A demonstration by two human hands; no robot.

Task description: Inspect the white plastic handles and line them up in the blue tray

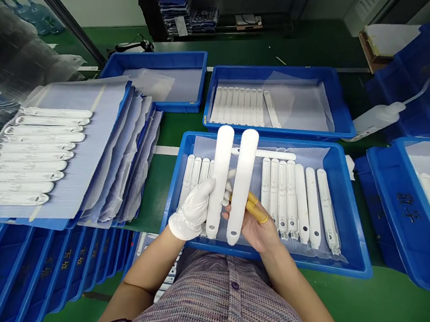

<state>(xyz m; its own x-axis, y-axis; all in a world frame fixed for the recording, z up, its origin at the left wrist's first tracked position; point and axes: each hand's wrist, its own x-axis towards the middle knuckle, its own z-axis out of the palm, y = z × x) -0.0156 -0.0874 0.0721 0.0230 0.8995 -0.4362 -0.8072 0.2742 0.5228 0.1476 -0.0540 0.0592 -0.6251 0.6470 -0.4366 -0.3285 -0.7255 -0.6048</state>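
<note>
My left hand, in a white glove, is closed on a long white plastic handle-shaped part held upright. My right hand, with yellow finger cots on some fingers, grips a second white plastic part of like shape. The two stand side by side, a narrow gap between them, each with a small dark oval near its lower end. Below them is a blue tray lined with pale sheet, holding rows of similar white parts. One part lies crosswise at the tray's back.
Behind stand two more blue trays, one with a row of white parts. At left, stacked lined sheets carry several parts. A squeeze bottle stands at right, near another blue tray. Blue bins are stacked at lower left.
</note>
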